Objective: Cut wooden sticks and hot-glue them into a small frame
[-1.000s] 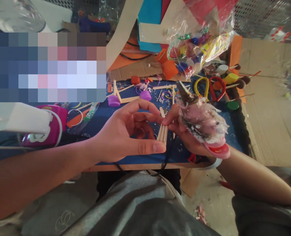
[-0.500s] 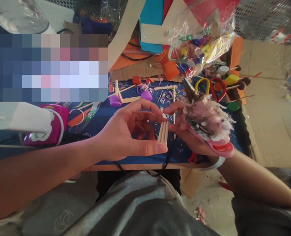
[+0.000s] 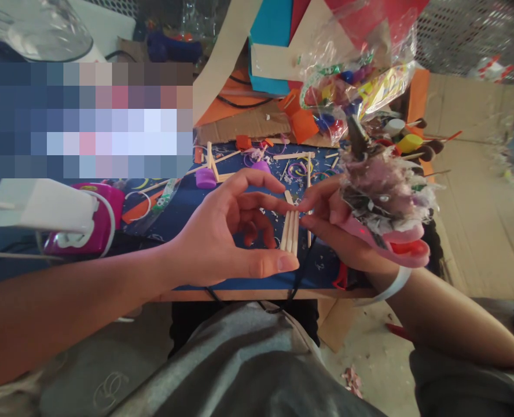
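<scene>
My left hand point(image 3: 213, 231) is closed on a small row of wooden craft sticks point(image 3: 289, 233), thumb at the near end and index finger at the far end. Reaching in from the right, my right hand point(image 3: 330, 223) has its fingertips at the far end of the row, touching or nearly touching it. The same hand also holds a pink glue gun point(image 3: 407, 246), caked with fluffy, stringy matter and showing a dark cone-shaped tip. Part of its body is hidden by that matter and the hand. A white band or cord curves around the right wrist.
Several craft sticks point(image 3: 294, 155) and purple caps point(image 3: 205, 178) lie on the blue tabletop point(image 3: 239, 282). A white adapter point(image 3: 40, 205) sits in a pink power socket point(image 3: 116, 202) at left. Behind are a plastic bag point(image 3: 356, 75) of colourful bits and brushes; cardboard point(image 3: 478, 202) stands right.
The glue gun has shifted right and slightly down with my right hand, covering the scissor handles behind. The row of sticks has barely moved, still held in my left hand.
</scene>
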`<state>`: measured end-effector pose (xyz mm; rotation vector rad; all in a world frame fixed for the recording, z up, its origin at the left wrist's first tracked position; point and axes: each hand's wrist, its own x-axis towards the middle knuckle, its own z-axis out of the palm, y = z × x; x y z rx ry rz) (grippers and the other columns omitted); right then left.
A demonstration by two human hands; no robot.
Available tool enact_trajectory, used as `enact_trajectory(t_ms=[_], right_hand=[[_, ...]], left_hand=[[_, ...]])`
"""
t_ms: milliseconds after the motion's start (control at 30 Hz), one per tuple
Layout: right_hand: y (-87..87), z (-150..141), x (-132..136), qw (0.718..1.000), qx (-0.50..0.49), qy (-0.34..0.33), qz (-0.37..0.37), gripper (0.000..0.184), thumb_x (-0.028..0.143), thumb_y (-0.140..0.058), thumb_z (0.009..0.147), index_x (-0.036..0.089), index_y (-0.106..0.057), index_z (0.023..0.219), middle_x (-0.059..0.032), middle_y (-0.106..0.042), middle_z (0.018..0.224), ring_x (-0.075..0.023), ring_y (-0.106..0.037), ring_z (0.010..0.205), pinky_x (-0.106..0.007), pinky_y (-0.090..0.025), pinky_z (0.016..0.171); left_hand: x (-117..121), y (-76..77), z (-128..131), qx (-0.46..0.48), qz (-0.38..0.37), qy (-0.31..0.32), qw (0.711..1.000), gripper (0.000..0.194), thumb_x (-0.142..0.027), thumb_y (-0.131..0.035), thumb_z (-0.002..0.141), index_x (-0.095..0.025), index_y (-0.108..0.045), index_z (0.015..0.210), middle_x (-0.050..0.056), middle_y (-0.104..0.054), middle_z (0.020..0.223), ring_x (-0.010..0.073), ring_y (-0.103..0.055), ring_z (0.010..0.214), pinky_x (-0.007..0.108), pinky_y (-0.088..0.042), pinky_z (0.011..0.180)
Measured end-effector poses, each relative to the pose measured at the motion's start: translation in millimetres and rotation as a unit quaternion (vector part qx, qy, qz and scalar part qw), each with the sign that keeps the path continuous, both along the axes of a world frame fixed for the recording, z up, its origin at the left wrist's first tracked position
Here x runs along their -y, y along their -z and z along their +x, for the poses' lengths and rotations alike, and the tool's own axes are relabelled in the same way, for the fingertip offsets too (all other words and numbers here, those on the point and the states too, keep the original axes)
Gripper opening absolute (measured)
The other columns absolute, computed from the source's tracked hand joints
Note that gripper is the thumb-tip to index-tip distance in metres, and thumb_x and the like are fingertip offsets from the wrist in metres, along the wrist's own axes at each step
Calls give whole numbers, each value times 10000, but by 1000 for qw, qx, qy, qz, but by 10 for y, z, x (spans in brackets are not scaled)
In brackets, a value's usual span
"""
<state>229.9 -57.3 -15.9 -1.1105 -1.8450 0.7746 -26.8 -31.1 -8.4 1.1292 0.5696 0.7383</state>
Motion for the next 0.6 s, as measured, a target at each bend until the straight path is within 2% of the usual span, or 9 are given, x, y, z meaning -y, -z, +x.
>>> enact_trajectory(t_ms=[100,233,433,600], right_hand=[[-21,-44,0,999,-2,18,46,383,328,-849,992,285,-533,779,1,-780,910,-237,-741,890,-506,-626,940],[-26,-67,-10,1000,-11,-4,25,349,335,-852,994,277,-572,793,4,-792,958,-192,-725,813,-417,-629,798],[52,-42,-26,999,-30,-6,-11,395,454,-839,1002,272,-566,782,-29,-813,1027,-220,-775,943,-430,-676,902],[102,-10,-41,998,-40,-7,-39,362,396,-877,966,264,-590,790,-28,-822,1076,-218,-797,1008,-426,-675,1003]], left_hand=[[6,6,-1,0,13,-1,1000,785,-128,-1057,609,-271,-614,1242,49,-816,1248,117,-760,792,216,-572,648],[8,12,-11,-1,15,10,1000,788,-100,-1043,618,-272,-608,1252,58,-814,1275,117,-763,797,216,-585,655],[-2,23,-8,-15,31,10,999,788,-114,-1053,603,-273,-616,1239,64,-816,1303,132,-771,803,233,-581,651],[-1,30,-5,-31,56,3,998,773,-136,-1063,605,-266,-619,1224,67,-814,1307,126,-746,790,240,-544,638]])
